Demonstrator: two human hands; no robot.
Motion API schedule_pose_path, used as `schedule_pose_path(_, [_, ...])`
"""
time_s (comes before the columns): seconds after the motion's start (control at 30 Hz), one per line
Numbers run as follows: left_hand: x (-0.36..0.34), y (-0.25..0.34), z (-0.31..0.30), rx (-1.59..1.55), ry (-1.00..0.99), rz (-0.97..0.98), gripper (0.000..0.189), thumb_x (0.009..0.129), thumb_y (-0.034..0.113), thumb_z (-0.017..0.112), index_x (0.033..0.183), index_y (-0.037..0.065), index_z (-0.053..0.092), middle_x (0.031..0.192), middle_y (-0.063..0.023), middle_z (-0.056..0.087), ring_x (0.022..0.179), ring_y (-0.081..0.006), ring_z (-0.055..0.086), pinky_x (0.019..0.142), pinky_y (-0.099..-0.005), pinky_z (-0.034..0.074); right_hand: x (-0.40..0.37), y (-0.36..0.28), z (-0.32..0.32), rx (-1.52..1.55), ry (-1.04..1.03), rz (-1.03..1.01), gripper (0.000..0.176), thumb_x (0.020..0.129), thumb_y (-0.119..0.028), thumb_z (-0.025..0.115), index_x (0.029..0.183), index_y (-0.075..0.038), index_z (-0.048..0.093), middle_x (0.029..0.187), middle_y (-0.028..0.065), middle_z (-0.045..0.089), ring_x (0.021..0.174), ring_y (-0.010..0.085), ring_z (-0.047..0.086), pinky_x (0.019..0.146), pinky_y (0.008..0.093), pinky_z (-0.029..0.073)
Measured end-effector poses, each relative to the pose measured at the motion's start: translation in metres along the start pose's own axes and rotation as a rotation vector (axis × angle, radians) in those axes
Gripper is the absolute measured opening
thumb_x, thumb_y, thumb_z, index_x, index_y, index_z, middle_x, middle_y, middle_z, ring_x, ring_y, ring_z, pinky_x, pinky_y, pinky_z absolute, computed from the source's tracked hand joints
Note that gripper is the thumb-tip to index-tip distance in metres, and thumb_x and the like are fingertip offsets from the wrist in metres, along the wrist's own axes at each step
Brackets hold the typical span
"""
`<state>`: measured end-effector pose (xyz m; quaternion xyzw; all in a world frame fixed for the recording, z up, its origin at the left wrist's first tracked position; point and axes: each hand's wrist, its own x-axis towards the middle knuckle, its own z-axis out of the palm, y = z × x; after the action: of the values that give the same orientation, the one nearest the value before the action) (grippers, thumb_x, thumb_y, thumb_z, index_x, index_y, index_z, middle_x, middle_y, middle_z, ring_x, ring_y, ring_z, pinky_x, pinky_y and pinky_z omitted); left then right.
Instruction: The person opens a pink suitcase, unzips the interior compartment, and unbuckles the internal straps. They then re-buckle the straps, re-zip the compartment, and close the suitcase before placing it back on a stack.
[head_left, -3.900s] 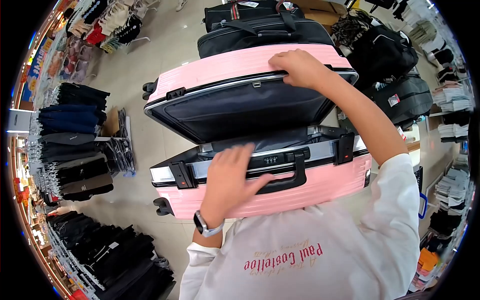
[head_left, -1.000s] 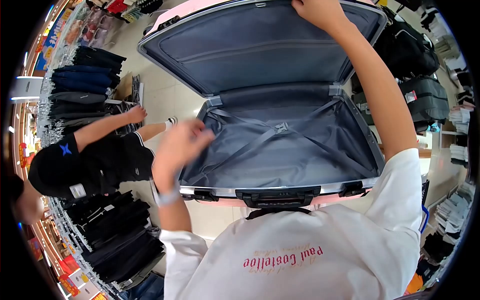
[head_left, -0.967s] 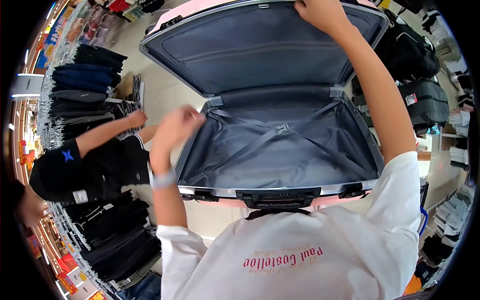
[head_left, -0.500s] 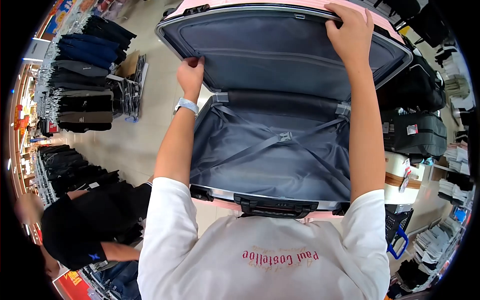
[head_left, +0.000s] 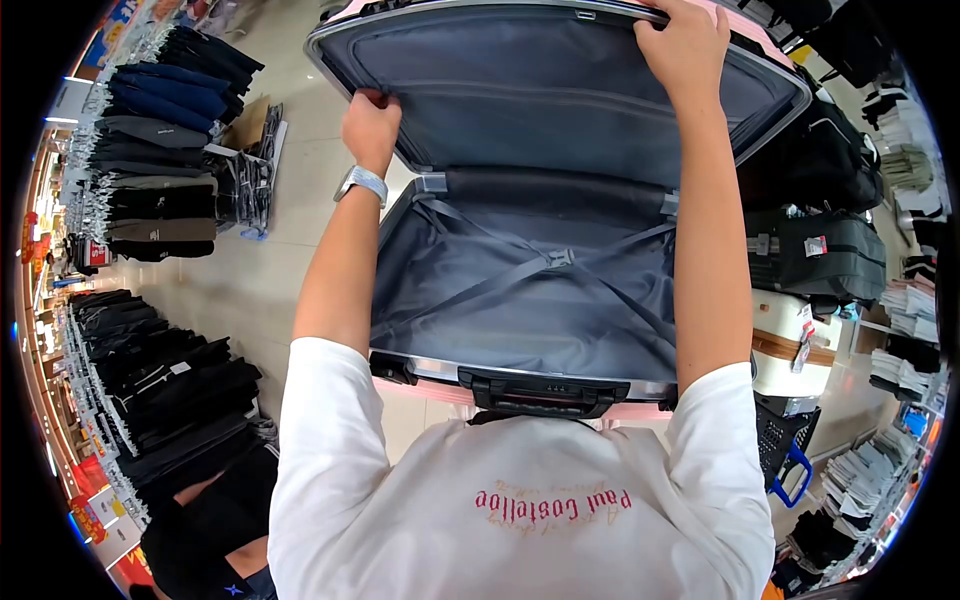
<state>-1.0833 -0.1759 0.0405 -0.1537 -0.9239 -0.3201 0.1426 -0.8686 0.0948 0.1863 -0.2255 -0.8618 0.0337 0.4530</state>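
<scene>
The pink hard-shell suitcase stands open directly in front of the person, its lid raised on the far side and its base between the forearms and the white T-shirt. The left hand pinches the lid's left edge, fingers curled in at the rim, above the hinge. The right hand grips the lid's upper rim right of the metal catch, fingers bent over the edge; the exact place of its thumb is hard to tell. Both hands are well apart from the crossed straps and their buckle in the grey-lined base. The black carry handle lies nearest the person's chest, below both hands.
</scene>
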Motion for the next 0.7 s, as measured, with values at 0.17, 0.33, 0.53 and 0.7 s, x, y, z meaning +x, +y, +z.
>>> schedule_pose_path(0.17, [-0.002,0.003,0.005,0.011,-0.002,-0.095,0.029,0.074,0.03,0.069,0.092,0.007,0.071,0.089,-0.0159,0.069,0.088,-0.035,0.065,0.078,-0.0417,0.051,0.004,-0.002,-0.004,0.032,-0.092,0.085,0.025,0.065,-0.009,0.059,0.086,-0.007,0.072,0.077,0.0103,0.068,0.082,0.0266,0.063,0.109,0.0465,0.027])
schedule_pose_path(0.33, [-0.004,0.003,0.015,-0.068,0.059,-0.144,0.022,0.076,0.027,0.067,0.087,0.009,0.071,0.086,-0.0153,0.069,0.086,-0.0356,0.065,0.077,-0.0429,0.051,0.001,-0.002,0.0,0.048,-0.038,0.078,0.025,0.064,-0.008,0.059,0.085,-0.007,0.072,0.077,0.0101,0.068,0.082,0.0261,0.063,0.108,0.0458,0.028])
schedule_pose_path(0.53, [-0.009,0.017,0.014,-0.067,0.145,-0.221,0.022,0.077,0.025,0.065,0.09,0.008,0.07,0.088,-0.0158,0.069,0.086,-0.0367,0.065,0.077,-0.0434,0.051,-0.005,-0.003,0.0,0.045,-0.037,0.083,0.024,0.065,-0.009,0.059,0.086,-0.008,0.072,0.082,0.0093,0.069,0.086,0.0257,0.063,0.108,0.0451,0.027])
schedule_pose_path(0.7, [-0.008,0.016,0.021,-0.111,0.208,-0.168,0.023,0.075,0.025,0.067,0.09,0.008,0.07,0.088,-0.0151,0.07,0.085,-0.0364,0.065,0.077,-0.0426,0.051,-0.009,0.001,0.002,0.01,0.01,0.022,0.023,0.067,-0.01,0.061,0.088,-0.008,0.071,0.089,0.0092,0.068,0.093,0.0258,0.06,0.108,0.0464,0.028])
